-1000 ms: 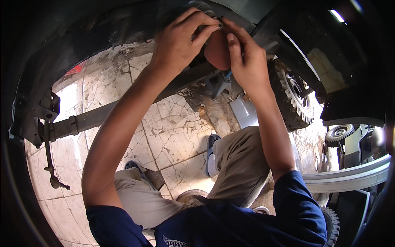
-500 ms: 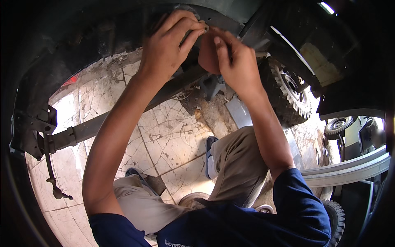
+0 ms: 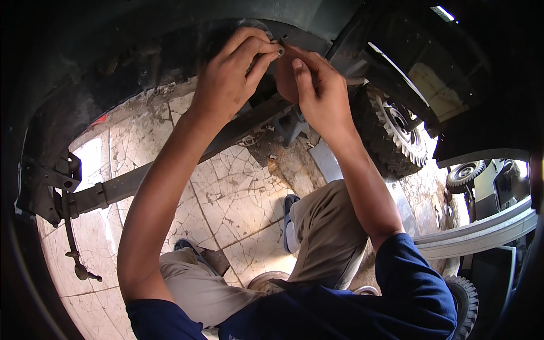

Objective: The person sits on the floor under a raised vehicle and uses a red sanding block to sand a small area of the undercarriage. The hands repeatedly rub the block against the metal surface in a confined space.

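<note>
I had two hands up under one dark curved panel point(image 3: 309, 37). In my left hand point(image 3: 226, 73), thumb and forefinger were closed on one small metal piece point(image 3: 280, 51) with a hole in its end. In my right hand point(image 3: 327, 96), thumb and fingers were pinched on one reddish-brown sheet point(image 3: 287, 82), which hung just beside the thumb, its upper edge close to the left fingertips.

I counted three treaded tyres: a large one point(image 3: 391, 133) right of my right fingers, a smaller one point(image 3: 467, 175) farther out and lower, and a third point(image 3: 466, 306) far below. One dark beam point(image 3: 156, 167) ran below my left fingers, behind the forearm; one rod point(image 3: 73, 243) hung well to their left. One silvery curved rail point(image 3: 481, 238) lay below and right of my right fingers. Far beneath both sat two dark shoes point(image 3: 290, 218), and lettering cut off by the lower edge, unreadable, on one navy shirt point(image 3: 317, 311).
</note>
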A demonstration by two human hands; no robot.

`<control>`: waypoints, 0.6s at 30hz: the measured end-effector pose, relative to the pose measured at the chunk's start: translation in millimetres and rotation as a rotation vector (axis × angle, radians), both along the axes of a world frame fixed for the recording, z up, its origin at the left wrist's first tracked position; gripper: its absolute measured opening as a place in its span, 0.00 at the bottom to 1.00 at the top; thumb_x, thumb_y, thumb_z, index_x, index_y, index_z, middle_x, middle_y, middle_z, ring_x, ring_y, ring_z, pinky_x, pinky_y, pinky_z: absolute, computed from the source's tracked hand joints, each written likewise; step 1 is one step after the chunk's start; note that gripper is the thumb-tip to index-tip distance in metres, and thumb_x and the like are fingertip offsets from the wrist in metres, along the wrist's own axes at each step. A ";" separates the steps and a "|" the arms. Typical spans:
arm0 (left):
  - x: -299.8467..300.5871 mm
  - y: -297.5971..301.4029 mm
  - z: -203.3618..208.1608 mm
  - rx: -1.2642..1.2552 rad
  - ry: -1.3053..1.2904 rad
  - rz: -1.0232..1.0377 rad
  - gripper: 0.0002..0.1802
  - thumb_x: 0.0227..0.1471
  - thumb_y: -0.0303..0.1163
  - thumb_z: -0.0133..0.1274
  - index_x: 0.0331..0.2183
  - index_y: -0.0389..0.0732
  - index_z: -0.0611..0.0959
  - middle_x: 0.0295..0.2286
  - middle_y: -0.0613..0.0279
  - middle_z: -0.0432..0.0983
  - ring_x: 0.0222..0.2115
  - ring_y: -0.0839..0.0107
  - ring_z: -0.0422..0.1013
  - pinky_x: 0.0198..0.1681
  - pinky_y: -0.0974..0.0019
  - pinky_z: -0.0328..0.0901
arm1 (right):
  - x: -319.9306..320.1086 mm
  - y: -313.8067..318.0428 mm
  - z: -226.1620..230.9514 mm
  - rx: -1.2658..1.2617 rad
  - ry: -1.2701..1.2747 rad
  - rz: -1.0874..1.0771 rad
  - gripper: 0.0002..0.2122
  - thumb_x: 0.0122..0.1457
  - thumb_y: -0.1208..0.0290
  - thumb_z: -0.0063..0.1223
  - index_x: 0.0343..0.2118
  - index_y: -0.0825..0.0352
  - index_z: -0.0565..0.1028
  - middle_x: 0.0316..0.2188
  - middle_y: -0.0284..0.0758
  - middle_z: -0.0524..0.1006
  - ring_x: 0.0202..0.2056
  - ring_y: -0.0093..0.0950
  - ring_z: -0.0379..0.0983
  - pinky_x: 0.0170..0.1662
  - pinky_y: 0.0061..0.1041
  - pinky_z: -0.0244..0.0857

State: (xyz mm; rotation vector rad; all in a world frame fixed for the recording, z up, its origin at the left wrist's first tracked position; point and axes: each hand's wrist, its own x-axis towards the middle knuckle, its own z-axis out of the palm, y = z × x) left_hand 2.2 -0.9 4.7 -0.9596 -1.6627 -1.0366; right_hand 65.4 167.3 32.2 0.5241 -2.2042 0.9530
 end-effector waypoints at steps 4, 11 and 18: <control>1.1 0.6 0.8 -0.001 -0.047 -0.006 0.09 0.55 0.23 0.62 0.40 0.39 0.83 0.40 0.64 0.76 0.35 0.71 0.77 0.36 0.68 0.72 | -4.9 0.6 -0.9 0.031 0.200 0.040 0.12 0.67 0.75 0.46 0.49 0.71 0.78 0.39 0.45 0.79 0.38 0.41 0.80 0.43 0.31 0.72; -1.3 1.2 0.0 0.026 -0.082 -0.076 0.08 0.56 0.26 0.61 0.39 0.39 0.81 0.40 0.63 0.76 0.34 0.63 0.78 0.35 0.62 0.74 | 1.5 -3.4 1.2 -0.013 0.165 0.051 0.12 0.67 0.78 0.46 0.50 0.70 0.78 0.41 0.43 0.80 0.37 0.37 0.80 0.41 0.29 0.72; 1.8 1.3 1.1 0.036 -0.101 -0.067 0.07 0.56 0.27 0.60 0.38 0.41 0.80 0.38 0.62 0.77 0.36 0.58 0.79 0.36 0.59 0.74 | 1.9 -5.2 2.2 0.008 0.204 0.021 0.13 0.67 0.79 0.46 0.51 0.69 0.77 0.40 0.44 0.80 0.36 0.36 0.81 0.40 0.30 0.73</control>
